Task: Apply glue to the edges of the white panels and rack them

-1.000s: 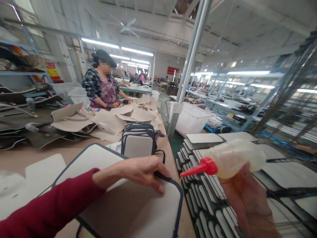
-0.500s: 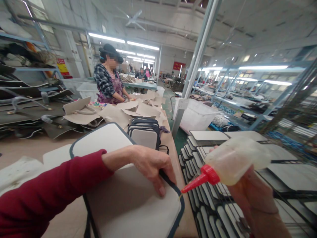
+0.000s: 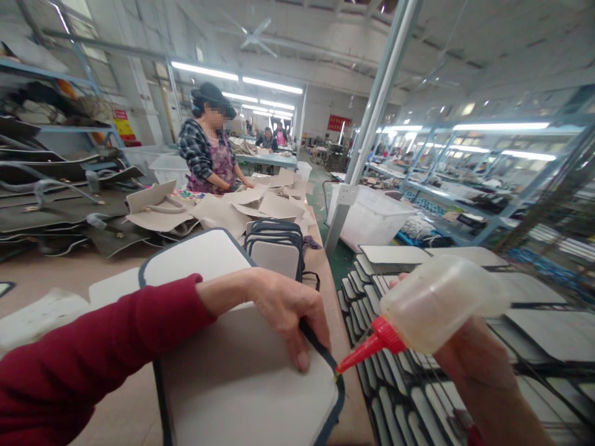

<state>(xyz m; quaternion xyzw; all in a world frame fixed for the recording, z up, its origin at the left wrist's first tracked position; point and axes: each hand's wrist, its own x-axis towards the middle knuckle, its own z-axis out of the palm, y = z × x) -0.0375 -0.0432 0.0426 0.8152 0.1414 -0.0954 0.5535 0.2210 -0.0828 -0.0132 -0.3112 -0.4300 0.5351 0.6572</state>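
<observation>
My left hand (image 3: 288,316) grips the dark-edged rim of a pale panel (image 3: 251,384), with the thumb on its face and the fingers over the edge. In my right hand (image 3: 474,353) is a translucent squeeze bottle (image 3: 441,303) of yellowish liquid, tilted downward. Its red nozzle (image 3: 367,353) has its tip at the panel's dark edging, close to the rounded corner. A little yellowish liquid shows at that spot. Another pale panel part (image 3: 195,254) with dark edging extends behind my left wrist. The bottle hides most of my right fingers.
Stacked dark-edged panels (image 3: 534,334) fill the right side. Ahead on the table (image 3: 320,229) stand a bundle of edged panels (image 3: 274,257) and beige pieces (image 3: 260,207). Dark bags (image 3: 60,210) lie left. A co-worker (image 3: 209,148) stands across; a metal post (image 3: 348,198) rises beside the table.
The red nozzle tip has moved slightly down and left onto the edging, and the bottle has shifted a little. My left hand keeps its hold on the panel.
</observation>
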